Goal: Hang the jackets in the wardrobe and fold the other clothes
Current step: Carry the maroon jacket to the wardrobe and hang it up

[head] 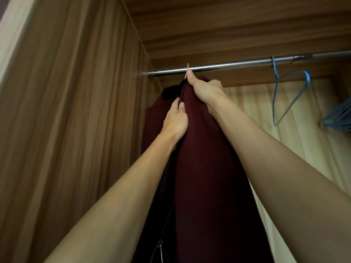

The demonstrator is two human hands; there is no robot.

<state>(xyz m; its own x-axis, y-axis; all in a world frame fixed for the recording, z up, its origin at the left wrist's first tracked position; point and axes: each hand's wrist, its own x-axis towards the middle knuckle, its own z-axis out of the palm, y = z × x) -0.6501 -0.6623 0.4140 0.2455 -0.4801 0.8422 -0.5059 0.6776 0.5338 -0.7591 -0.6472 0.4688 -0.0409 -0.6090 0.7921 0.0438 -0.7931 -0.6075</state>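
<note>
Gripping one jacket [209,177]: left hand [175,122], right hand [206,90]; hook [187,68] seemingly over rail [237,64].

dim, warm | soft blur | wide-angle bend @ edges | no glare

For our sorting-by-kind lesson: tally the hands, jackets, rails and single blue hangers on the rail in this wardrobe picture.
Bare hands: 2 (left hand, right hand)
Dark red fabric jacket: 1
Silver metal rail: 1
Blue wire hanger hanging singly: 1
Total: 5
Blue hanger bundle at the right edge: cropped, not counted.
</note>
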